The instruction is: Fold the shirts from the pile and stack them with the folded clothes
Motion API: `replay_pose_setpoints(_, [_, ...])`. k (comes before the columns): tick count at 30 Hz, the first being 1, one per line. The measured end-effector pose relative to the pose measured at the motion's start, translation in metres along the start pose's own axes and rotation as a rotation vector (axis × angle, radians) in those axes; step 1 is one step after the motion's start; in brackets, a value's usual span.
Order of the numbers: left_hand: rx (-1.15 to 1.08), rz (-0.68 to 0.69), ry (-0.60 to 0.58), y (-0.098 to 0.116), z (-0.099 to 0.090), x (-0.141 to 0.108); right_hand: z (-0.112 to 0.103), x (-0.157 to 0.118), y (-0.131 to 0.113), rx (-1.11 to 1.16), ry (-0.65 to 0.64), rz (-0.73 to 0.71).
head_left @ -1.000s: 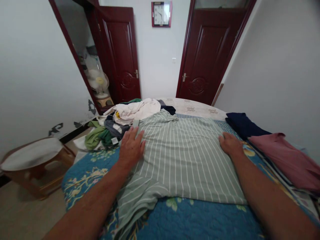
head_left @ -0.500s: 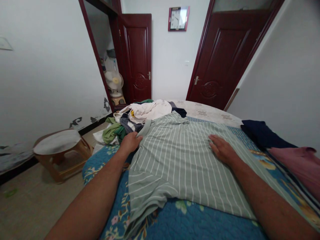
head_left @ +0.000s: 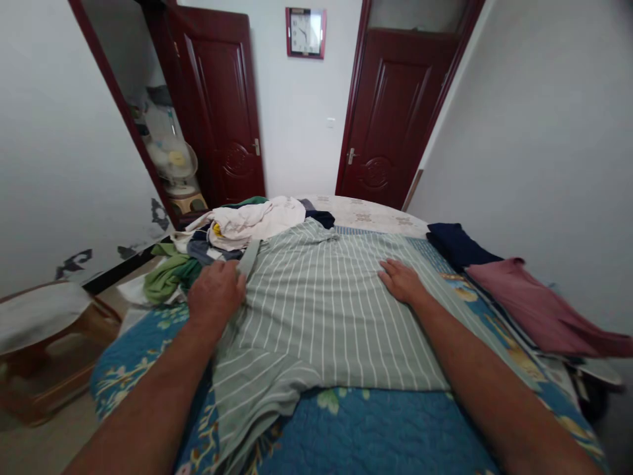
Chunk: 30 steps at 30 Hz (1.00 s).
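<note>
A pale green polo shirt with white stripes (head_left: 341,310) lies spread on the blue floral bed cover (head_left: 376,429). Its grey-green collar (head_left: 250,256) points to the left, and one sleeve (head_left: 262,389) hangs toward me with folds at its hem. My left hand (head_left: 216,290) is closed at the shirt's left edge by the collar, its fingertips partly hidden. On the right part of the cloth my right hand (head_left: 400,280) rests flat, fingers stretched out and palm down.
A heap of clothes, with a cream garment (head_left: 267,218) and a green one (head_left: 165,277), lies beyond my left hand. Folded navy cloth (head_left: 459,244) and a pink garment (head_left: 529,303) lie at the right. A stool (head_left: 44,316) stands on the floor at left.
My view has turned to the right. My left hand has rolled at the collar, now showing more of its back. My right hand stays flat on the shirt.
</note>
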<state>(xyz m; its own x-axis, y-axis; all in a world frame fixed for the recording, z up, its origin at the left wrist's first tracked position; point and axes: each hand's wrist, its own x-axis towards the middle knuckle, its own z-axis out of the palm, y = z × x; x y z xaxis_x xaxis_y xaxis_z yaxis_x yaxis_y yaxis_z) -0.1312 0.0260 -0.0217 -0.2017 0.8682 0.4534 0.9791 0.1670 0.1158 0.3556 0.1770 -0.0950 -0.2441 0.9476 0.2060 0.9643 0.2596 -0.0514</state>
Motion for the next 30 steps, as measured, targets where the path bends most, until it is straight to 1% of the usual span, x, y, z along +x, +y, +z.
replay_pose_setpoints(1, [-0.069,0.113,0.038,0.011,0.002,-0.002,-0.001,0.000,-0.002,0.003,-0.010,0.010])
replay_pose_setpoints(2, [-0.141,0.225,0.035,0.022,0.006,-0.005,-0.002,0.000,-0.003,0.007,-0.017,0.019])
replay_pose_setpoints(4, [-0.231,0.409,-0.057,0.040,0.020,-0.010,-0.003,0.000,-0.003,0.014,-0.023,0.040])
replay_pose_setpoints(5, [-0.232,0.459,-0.113,0.046,0.029,-0.013,-0.003,0.001,-0.002,0.017,-0.024,0.056])
replay_pose_setpoints(7, [-0.191,0.490,-0.192,0.050,0.046,-0.017,-0.003,0.002,0.005,0.020,-0.028,0.113])
replay_pose_setpoints(10, [-0.152,0.487,-0.211,0.046,0.062,-0.020,-0.005,0.008,0.023,0.019,-0.031,0.233])
replay_pose_setpoints(13, [-0.137,0.494,-0.202,0.041,0.065,-0.021,-0.007,0.015,0.041,0.029,-0.031,0.354])
replay_pose_setpoints(16, [-0.115,0.501,-0.208,0.042,0.063,-0.021,-0.009,0.018,0.049,0.043,-0.021,0.442])
replay_pose_setpoints(18, [-0.106,0.497,-0.209,0.043,0.062,-0.022,-0.011,0.015,0.048,0.021,0.053,0.470])
replay_pose_setpoints(20, [-0.113,0.482,-0.207,0.045,0.062,-0.023,-0.015,0.009,0.041,-0.025,0.156,0.454])
replay_pose_setpoints(22, [-0.127,0.464,-0.209,0.046,0.061,-0.023,-0.020,0.003,0.027,-0.045,0.189,0.382])
replay_pose_setpoints(24, [-0.126,0.455,-0.218,0.046,0.061,-0.023,-0.025,-0.004,0.001,-0.017,0.147,0.255])
replay_pose_setpoints(26, [-0.110,0.459,-0.224,0.047,0.060,-0.023,-0.028,-0.012,-0.038,0.037,0.106,0.089])
replay_pose_setpoints(28, [-0.097,0.467,-0.219,0.047,0.059,-0.023,-0.029,-0.024,-0.087,0.107,0.084,-0.099])
replay_pose_setpoints(30, [-0.095,0.473,-0.204,0.047,0.060,-0.023,-0.028,-0.038,-0.136,0.193,0.024,-0.256])
